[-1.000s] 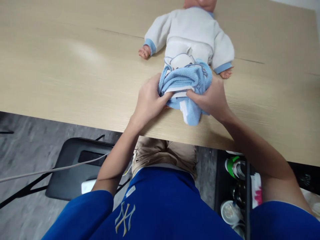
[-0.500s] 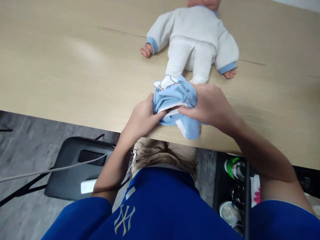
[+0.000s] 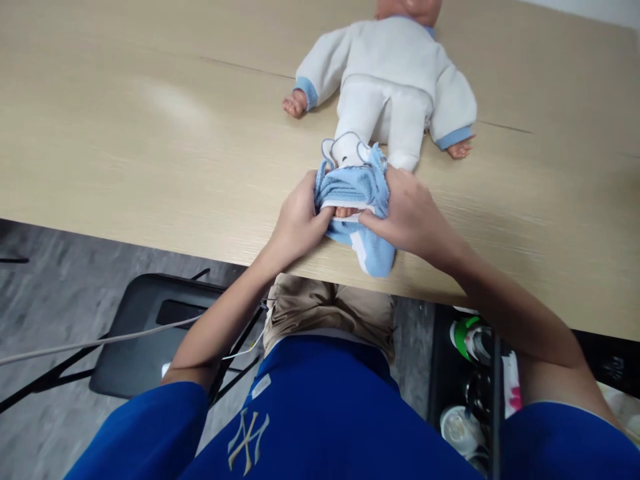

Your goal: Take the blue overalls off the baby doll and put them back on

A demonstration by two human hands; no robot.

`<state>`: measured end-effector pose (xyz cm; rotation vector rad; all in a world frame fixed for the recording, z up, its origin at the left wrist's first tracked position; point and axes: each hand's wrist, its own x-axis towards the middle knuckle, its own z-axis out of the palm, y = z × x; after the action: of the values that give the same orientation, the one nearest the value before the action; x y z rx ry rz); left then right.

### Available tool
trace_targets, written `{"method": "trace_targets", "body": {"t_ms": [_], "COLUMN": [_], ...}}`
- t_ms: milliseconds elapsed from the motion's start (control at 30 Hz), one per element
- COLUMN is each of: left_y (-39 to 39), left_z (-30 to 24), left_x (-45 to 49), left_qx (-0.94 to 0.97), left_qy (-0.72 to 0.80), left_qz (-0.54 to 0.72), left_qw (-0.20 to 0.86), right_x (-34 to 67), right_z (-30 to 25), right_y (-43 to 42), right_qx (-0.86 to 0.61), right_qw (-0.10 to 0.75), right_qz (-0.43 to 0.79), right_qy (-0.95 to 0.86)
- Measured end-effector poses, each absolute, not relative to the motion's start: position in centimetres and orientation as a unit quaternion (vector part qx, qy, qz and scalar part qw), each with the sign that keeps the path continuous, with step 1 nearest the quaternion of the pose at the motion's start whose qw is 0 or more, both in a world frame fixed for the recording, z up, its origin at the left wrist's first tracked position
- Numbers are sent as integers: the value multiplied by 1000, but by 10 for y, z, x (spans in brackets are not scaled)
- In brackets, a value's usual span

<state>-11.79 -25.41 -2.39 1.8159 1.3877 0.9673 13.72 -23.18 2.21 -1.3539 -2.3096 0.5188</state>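
A doll (image 3: pixel 387 57) in a white fleece top and white leggings lies on its back, legs toward me. Bunched around the end of its leg on my left is a light-blue baby garment (image 3: pixel 353 183) with white trim and a white animal figure. The doll's toes (image 3: pixel 343 212) show in the white-edged opening. My left hand (image 3: pixel 303 217) grips the left side of this opening, thumb on the rim. On the right side my right hand (image 3: pixel 405 207) pinches the rim the same way. A loose tube of the garment hangs toward me below the right thumb.
The wooden table (image 3: pixel 125 153) has its front edge just before my body. Below it at left stands a black folding chair (image 3: pixel 130 340) with a dark phone and a cable. A black bin (image 3: pixel 493 400) with cups and cans is below at right.
Both hands have shifted slightly, my left one up and to the right. The opening is wider, and the doll's toes now show in it.
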Motion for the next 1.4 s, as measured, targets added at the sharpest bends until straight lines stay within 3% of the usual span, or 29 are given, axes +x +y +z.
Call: {"method": "trace_targets", "body": {"t_ms": [267,467,600,733,933,1100,1300,1400], "left_y": [-217,-174,-166,-164,-149,-124,-93,-87], "left_z": [-27,-21,-23,-22,14,67,115,117], "left_x": [-126,-139,-148,-157,-150,-107,-74,-65], "left_qx": [680,681,674,733,790,877,890,855], "left_qy": [469,378,343,328,326,370,311,283], "left_qz": [465,452,449,407,421,225,45,31], "left_qw": [318,435,476,436,305,207,330,434], "right_x": [136,160,174,180,190,192,197,202], "right_z": [30,40,32,18,6,6,1,-8], "right_y": [-222,-190,-179,-183,-191,-193,-193,-192], "right_qx": [-504,-442,-419,-404,-402,-416,-436,-449], "right_qw": [338,314,360,412,412,396,390,376], "right_qz": [339,413,501,543,583,579,589,573], "right_qy": [-719,-732,-666,-610,-573,-578,-557,-574]}}
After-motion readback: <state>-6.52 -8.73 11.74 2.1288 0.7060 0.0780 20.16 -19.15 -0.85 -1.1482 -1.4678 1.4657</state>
